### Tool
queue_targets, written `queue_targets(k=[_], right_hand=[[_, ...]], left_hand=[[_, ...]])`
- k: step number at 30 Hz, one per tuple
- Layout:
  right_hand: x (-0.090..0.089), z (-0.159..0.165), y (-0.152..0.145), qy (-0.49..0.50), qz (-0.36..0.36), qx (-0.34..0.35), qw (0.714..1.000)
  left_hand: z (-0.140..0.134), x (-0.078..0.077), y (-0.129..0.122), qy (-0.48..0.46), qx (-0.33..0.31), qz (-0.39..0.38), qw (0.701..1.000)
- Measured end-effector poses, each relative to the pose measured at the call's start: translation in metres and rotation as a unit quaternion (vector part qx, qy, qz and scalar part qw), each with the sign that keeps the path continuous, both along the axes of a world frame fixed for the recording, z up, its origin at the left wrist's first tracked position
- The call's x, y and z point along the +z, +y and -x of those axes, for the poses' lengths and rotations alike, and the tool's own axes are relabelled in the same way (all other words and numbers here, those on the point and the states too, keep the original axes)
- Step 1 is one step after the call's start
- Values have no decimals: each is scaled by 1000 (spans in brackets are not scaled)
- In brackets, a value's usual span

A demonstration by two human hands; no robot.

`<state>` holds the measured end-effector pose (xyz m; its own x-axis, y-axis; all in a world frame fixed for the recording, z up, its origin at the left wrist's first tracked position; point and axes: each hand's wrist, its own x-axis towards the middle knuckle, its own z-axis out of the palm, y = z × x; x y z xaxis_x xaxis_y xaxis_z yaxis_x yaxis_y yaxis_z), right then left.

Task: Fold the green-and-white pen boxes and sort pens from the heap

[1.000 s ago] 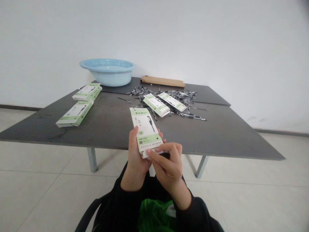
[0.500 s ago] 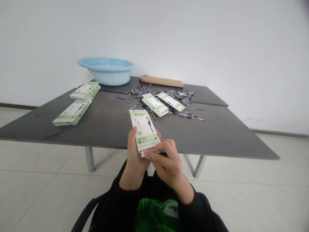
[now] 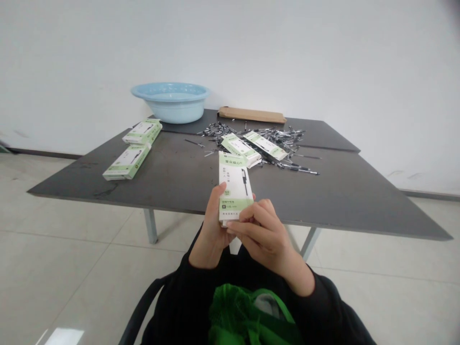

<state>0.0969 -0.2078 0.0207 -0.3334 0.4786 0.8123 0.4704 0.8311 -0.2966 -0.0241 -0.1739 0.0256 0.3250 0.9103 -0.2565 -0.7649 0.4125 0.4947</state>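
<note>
Pen carton, green and white [image 3: 235, 189], held up front and center over the table's near edge [image 3: 187, 203], printed face upward! Left hand [image 3: 211, 235] has it clasped, thumb along one long side; right hand [image 3: 268, 237] has its fingers curled in against the near end, though whether they pinch the card, nobody could tell from here. It looks like light, thin, smooth card, stiffish along the folds but easily dented, so the long side edges are the place to hold, gently. Now the containers: two more cartons lie at the left, one nearer [image 3: 127, 162], one farther [image 3: 142, 130], and another pair [image 3: 240, 146] tops the heap of pens [image 3: 289, 136]. Contents hidden in all of them! Behind, the blue basin [image 3: 176, 110] hides its bottom too.
</note>
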Motion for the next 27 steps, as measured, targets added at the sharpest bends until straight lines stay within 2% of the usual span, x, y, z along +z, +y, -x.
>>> queue_targets(k=[6,11,14,18,22,27], right_hand=[[3,4,5,-34,6,28,999],[6,-7,7,-67,72,57,994],[7,-18,5,-57,113,64,990],[8,-36,4,-51,153,68,985],[8,-46,7,-30,191,125,973],[3,-46,16,30,201,174,964]], left_hand=[[-5,-8,1,-39,13,4,999],[1,-12,4,-64,-16,35,997],[7,-12,3,-85,-13,36,996],[12,-11,0,-115,-64,18,991],[12,-12,-1,-125,-79,10,989],[8,-13,-2,-116,-76,-10,990]])
